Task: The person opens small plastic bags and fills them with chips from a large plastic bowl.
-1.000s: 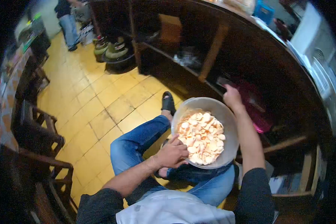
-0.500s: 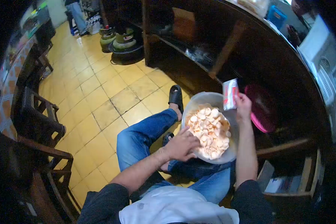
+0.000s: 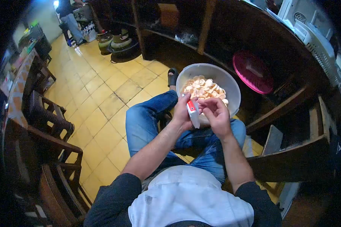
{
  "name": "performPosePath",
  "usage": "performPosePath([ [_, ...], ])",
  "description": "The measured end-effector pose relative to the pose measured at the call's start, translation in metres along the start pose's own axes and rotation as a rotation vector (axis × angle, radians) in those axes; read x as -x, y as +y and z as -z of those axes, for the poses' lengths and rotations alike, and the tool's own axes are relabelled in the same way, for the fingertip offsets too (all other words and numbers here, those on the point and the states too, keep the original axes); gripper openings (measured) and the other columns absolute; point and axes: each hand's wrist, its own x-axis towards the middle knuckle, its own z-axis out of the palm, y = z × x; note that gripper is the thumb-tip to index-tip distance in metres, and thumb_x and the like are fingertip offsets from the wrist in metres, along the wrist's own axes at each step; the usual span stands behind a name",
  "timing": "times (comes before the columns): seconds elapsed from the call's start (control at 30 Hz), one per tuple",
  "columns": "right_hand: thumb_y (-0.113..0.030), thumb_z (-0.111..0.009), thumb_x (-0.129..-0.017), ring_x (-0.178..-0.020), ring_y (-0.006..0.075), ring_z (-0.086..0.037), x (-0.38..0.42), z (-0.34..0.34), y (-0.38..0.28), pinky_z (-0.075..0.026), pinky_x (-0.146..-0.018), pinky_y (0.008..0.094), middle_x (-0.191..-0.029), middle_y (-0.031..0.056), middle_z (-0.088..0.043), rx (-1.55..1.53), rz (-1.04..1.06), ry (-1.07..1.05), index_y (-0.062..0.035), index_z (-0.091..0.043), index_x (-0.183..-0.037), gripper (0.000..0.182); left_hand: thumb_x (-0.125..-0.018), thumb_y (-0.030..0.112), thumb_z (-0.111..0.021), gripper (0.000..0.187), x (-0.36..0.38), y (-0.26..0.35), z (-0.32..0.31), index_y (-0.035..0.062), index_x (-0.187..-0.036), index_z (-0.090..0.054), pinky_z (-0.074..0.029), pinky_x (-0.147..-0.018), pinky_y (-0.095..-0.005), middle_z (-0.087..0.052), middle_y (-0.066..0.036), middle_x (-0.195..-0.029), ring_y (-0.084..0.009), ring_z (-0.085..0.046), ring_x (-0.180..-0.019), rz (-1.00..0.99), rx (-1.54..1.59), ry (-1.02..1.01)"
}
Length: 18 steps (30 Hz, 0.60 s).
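My left hand (image 3: 182, 114) is closed around a small flat white-and-red packet (image 3: 193, 112), which it holds tilted above my lap. Close by the packet's right side is my right hand (image 3: 218, 114), its fingers curled in with the thumb; whatever is between them is too small or hidden to name. Just beyond both hands stands a large translucent plastic tub (image 3: 233, 89), partly filled with pale round crackers (image 3: 206, 87). The hands cover part of its near edge.
A pink plastic basket or lid (image 3: 252, 72) leans by the dark wooden shelving (image 3: 204, 28). Green gas cylinders (image 3: 120, 41) stand on the yellow tiled floor (image 3: 102, 90). Wooden chairs (image 3: 51, 113) line the left. Another person (image 3: 70, 22) stands far back.
The packet has passed from my right hand to my left. My left hand has lifted from the crackers, and both hands have come together before the tub. The view has shifted.
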Motion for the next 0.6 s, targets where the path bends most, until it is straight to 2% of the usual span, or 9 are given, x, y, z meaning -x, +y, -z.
performPosePath([
  [0.07,-0.002,-0.067,-0.082,-0.107,0.0249,-0.063,0.02,-0.001,-0.003,-0.051,-0.09,0.0348,-0.113,0.0138,-0.065,0.527,0.316,-0.022,-0.0005,-0.063,-0.099,0.017,-0.097,0.044,-0.041,0.043,0.026,0.003,-0.013,0.0044,-0.113,-0.049,-0.053,-0.078,-0.0442,-0.062,-0.016,-0.092,-0.0288,-0.063,-0.081,0.191,0.107,0.083],
  [0.1,-0.001,-0.07,-0.075,-0.104,0.0299,-0.063,0.027,-0.007,-0.016,-0.051,-0.089,0.0383,-0.112,0.0157,-0.065,0.782,0.464,-0.022,-0.0015,-0.067,-0.09,0.016,-0.097,0.046,-0.04,0.048,0.028,0.001,-0.014,0.0016,-0.11,-0.05,-0.053,-0.079,-0.0441,-0.062,-0.017,-0.095,-0.0294,-0.063,-0.082,0.157,0.122,0.065],
  [0.2,0.0,-0.07,-0.073,-0.1,0.0326,-0.063,0.041,-0.016,-0.014,-0.051,-0.088,0.0401,-0.111,0.0166,-0.065,0.819,0.436,0.042,-0.0015,-0.068,-0.089,0.016,-0.095,0.047,-0.047,0.047,0.034,-0.003,-0.026,0.0044,-0.115,-0.041,-0.054,-0.069,-0.0374,-0.055,-0.015,-0.095,-0.0256,-0.06,-0.082,0.042,0.095,0.11],
  [0.23,-0.002,-0.07,-0.074,-0.097,0.0329,-0.063,0.041,-0.017,-0.019,-0.051,-0.086,0.0403,-0.11,0.0172,-0.065,0.961,0.54,0.058,-0.0018,-0.068,-0.095,0.021,-0.097,0.047,-0.04,0.046,0.015,-0.009,-0.006,0.0032,-0.108,-0.05,-0.053,-0.079,-0.0449,-0.063,-0.02,-0.096,-0.0309,-0.063,-0.083,-0.018,0.028,0.106],
  [0.27,-0.004,-0.07,-0.075,-0.098,0.033,-0.063,0.041,-0.017,-0.022,-0.051,-0.086,0.0399,-0.108,0.0172,-0.065,1.006,0.555,0.076,-0.0026,-0.069,-0.098,0.023,-0.097,0.048,-0.039,0.046,0.012,-0.009,-0.009,0.0038,-0.106,-0.05,-0.053,-0.077,-0.0432,-0.062,-0.019,-0.095,-0.0301,-0.063,-0.081,-0.051,0.029,0.109],
  [0.4,-0.002,-0.069,-0.075,-0.095,0.0339,-0.065,0.036,-0.013,-0.019,-0.052,-0.084,0.0391,-0.104,0.0172,-0.066,1.073,0.568,0.171,-0.0038,-0.069,-0.102,0.027,-0.097,0.049,-0.036,0.047,-0.015,-0.013,-0.004,0.0054,-0.103,-0.051,-0.053,-0.072,-0.0395,-0.061,-0.015,-0.091,-0.0271,-0.061,-0.078,-0.112,0.07,-0.001],
  [0.47,-0.002,-0.068,-0.075,-0.092,0.0331,-0.066,0.03,-0.008,-0.006,-0.053,-0.084,0.0389,-0.101,0.0183,-0.068,1.068,0.545,0.192,-0.0008,-0.069,-0.095,0.02,-0.099,0.048,-0.036,0.047,-0.013,-0.013,-0.015,0.0042,-0.103,-0.051,-0.054,-0.074,-0.039,-0.061,-0.014,-0.092,-0.026,-0.062,-0.086,-0.135,-0.016,0.034],
  [0.53,-0.002,-0.066,-0.077,-0.089,0.0316,-0.067,0.029,-0.002,0.007,-0.053,-0.082,0.0373,-0.097,0.0189,-0.069,1.047,0.402,0.182,-0.0003,-0.07,-0.094,0.017,-0.1,0.044,-0.041,0.039,-0.015,-0.017,-0.019,0.0073,-0.111,-0.048,-0.055,-0.078,-0.0382,-0.06,-0.012,-0.1,-0.0249,-0.062,-0.094,-0.144,-0.124,0.101],
  [0.6,-0.002,-0.065,-0.079,-0.085,0.0282,-0.067,0.02,0.001,0.028,-0.052,-0.08,0.0356,-0.091,0.0168,-0.07,0.797,0.4,0.241,0.0012,-0.069,-0.09,0.013,-0.099,0.039,-0.046,0.034,-0.025,-0.013,-0.013,0.0135,-0.122,-0.042,-0.056,-0.08,-0.0397,-0.057,-0.01,-0.112,-0.0253,-0.062,-0.099,-0.117,-0.182,0.058],
])
